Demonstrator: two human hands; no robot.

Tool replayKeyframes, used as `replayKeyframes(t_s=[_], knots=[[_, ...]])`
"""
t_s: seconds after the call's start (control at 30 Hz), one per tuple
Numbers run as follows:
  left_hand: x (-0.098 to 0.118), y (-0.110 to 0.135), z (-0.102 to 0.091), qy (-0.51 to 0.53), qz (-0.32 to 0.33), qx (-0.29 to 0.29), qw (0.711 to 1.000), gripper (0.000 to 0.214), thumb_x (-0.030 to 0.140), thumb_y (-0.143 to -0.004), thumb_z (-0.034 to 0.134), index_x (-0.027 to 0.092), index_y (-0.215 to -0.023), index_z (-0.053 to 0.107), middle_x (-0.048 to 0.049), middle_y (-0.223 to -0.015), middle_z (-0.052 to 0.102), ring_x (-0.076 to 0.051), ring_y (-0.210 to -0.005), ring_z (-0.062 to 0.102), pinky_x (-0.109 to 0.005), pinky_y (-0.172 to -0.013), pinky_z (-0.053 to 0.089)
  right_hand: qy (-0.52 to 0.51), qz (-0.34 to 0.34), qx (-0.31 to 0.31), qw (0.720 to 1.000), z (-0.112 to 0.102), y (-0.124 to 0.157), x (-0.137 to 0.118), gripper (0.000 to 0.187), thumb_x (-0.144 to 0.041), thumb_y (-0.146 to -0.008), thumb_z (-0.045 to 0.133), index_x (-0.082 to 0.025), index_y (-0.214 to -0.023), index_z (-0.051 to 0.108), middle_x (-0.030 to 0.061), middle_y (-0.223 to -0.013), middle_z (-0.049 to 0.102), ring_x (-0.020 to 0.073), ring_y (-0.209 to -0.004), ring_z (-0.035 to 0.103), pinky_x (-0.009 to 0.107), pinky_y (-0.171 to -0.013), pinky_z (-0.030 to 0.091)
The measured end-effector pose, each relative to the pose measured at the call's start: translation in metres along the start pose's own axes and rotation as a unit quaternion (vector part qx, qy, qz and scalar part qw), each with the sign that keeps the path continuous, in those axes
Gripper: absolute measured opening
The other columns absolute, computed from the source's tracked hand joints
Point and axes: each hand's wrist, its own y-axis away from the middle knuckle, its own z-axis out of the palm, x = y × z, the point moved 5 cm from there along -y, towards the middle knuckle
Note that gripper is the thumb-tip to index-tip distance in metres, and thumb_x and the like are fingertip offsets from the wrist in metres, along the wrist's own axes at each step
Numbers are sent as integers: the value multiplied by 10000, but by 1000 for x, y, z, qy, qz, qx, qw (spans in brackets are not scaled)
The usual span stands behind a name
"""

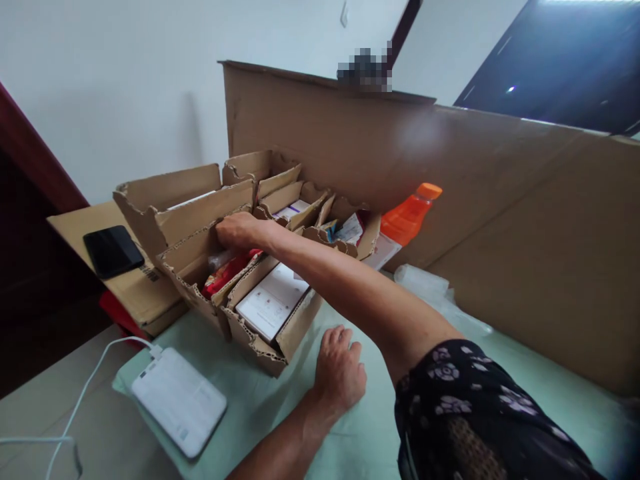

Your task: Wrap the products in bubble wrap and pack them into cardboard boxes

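Observation:
My right hand [241, 230] reaches down into a long cardboard compartment [193, 257], its fingers hidden behind the knuckles and the box wall. Red packaging [231, 272] and some clear plastic lie in that compartment, just below the hand. Under my right forearm, the neighbouring cardboard box [301, 320] holds a flat white box [274, 300] with small print. My left hand [340, 367] rests on the pale green cloth [370, 433] in front of the boxes. Its fingers are curled in, and nothing shows in them.
More cardboard compartments stand behind, one with a white and purple packet [293, 210]. An orange bottle [406, 217] leans by the tall cardboard panel [500, 220], near clear plastic wrap [425, 283]. A black phone [113, 251] lies on cardboard at left; a white power bank [179, 400] has a cable.

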Motion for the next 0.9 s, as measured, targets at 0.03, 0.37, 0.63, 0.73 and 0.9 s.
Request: replayKeyframes(t_s=[0.03,0.37,0.63,0.73,0.9], knots=[[0,0,0,0,-1,1,1000,212,266,-878,587,204,-1064,667,-107,-1312,617,-279,-1344,463,-455,-1212,347,11,-4,2,1000,-5,5,-1,197,-32,-740,662,-154,-596,606,9,-747,731,201,-915,717,277,-816,490],[1,2,-5,16,-2,9,1000,165,226,-880,578,177,-1003,676,-121,-1291,618,-273,-1366,445,-437,-1221,321,5,86,120,989,-132,257,86,443,-580,-933,581,-197,-933,805,-52,-703,717,50,-593,601,255,-591,425],[2,2,-7,19,0,8,1000,163,196,-874,571,191,-986,688,-116,-1255,633,-272,-1334,470,-456,-1208,331,3,144,86,986,-138,297,124,349,-540,-919,649,-262,-1046,818,-13,-767,781,75,-607,676,237,-591,479],[2,1,-7,10,-1,8,1000,164,219,-865,592,179,-992,687,-125,-1266,627,-272,-1328,474,-448,-1201,351,18,138,169,976,-132,201,62,146,-204,-909,675,-168,-963,806,15,-832,781,110,-684,665,247,-661,510],[2,1,-6,6,-10,9,1000,191,247,-887,574,195,-1032,688,-115,-1309,620,-286,-1352,476,-471,-1219,359,-17,52,174,983,-110,35,-1,251,-204,-950,575,-136,-1100,764,18,-1018,759,110,-892,651,208,-810,474]])
